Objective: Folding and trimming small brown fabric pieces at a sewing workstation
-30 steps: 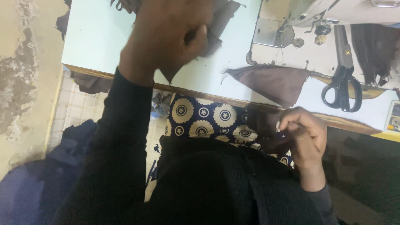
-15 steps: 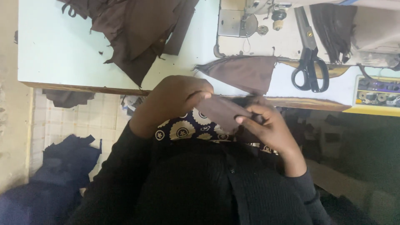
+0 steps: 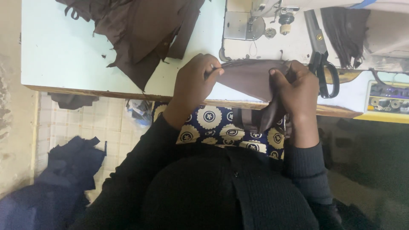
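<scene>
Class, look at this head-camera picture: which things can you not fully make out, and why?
- Sewing machine: cut off by the top edge.
- Brown fabric piece: its ends are covered by the left hand and right hand.
- Scissors: the right hand covers part of one handle.
- Bobbin tray: contents too small.

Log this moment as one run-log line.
left hand: pinches brown cloth piece | right hand: grips its other end | scissors: on table | cloth pile: behind

My left hand [image 3: 197,81] is curled, thumb and fingers pinched shut, wrist bent toward me. My right hand [image 3: 298,87] is level with it, fingers folded and gripping, forearm running straight back to my body.
</scene>
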